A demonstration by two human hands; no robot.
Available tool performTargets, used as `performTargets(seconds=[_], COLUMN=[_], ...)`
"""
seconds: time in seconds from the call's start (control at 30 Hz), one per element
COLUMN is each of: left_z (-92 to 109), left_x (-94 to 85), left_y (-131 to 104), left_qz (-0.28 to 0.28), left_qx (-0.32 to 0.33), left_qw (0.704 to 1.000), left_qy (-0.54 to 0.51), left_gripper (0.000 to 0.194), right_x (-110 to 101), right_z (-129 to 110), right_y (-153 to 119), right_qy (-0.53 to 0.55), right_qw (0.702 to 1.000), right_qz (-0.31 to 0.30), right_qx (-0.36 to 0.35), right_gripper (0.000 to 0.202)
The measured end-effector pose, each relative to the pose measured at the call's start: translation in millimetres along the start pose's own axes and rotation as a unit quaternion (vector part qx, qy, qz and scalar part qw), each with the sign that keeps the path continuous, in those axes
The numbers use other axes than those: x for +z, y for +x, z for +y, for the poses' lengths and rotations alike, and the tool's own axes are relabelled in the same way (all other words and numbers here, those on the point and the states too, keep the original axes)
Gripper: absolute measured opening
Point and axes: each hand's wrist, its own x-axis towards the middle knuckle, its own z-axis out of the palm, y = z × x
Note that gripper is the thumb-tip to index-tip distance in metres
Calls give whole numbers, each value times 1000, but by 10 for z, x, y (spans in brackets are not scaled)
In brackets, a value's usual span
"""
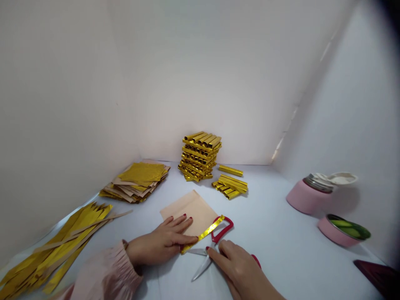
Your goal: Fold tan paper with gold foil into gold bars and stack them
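Gold strips (pixel 59 246) lie fanned at the left, beside a stack of gold-and-tan sheets (pixel 137 175), likely kept within easy reach. The left hand (pixel 168 237) rests flat, fingers a little apart and clamped on nothing, pressing a sheet of paper (pixel 192 206), probably so it cannot slide. The paper sits on the table in front of the person, tan side up, a narrow gold edge (pixel 211 228) along its right. Behind stands a crisscross pile of tubes (pixel 200 156) (the alternating layers presumably keep it steady). Open scissors (pixel 201 268) lie under the right hand (pixel 239 264); whether its fingers grip them, I cannot tell. Farther right sits a pink jar (pixel 308 198).
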Motion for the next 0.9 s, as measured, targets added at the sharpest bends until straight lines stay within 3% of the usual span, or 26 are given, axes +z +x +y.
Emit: performTargets(seconds=[0.47, 0.67, 0.9], left_z=[51, 24, 84], left_x=[-40, -15, -66], left_y=[7, -3, -6], left_qz=[0, 11, -12], left_qx=[-10, 8, -13], left_qw=[1000, 1000, 1000], left_qy=[-13, -15, 3], left_gripper=[50, 49, 50], right_x=[-46, -23, -3], right_z=[9, 1, 22], right_y=[-1, -13, -41], right_qy=[-2, 0, 0], right_qw=[1000, 1000, 1000], right_qz=[-14, 7, 8], right_qx=[-6, -5, -3], right_gripper=[49, 50, 49])
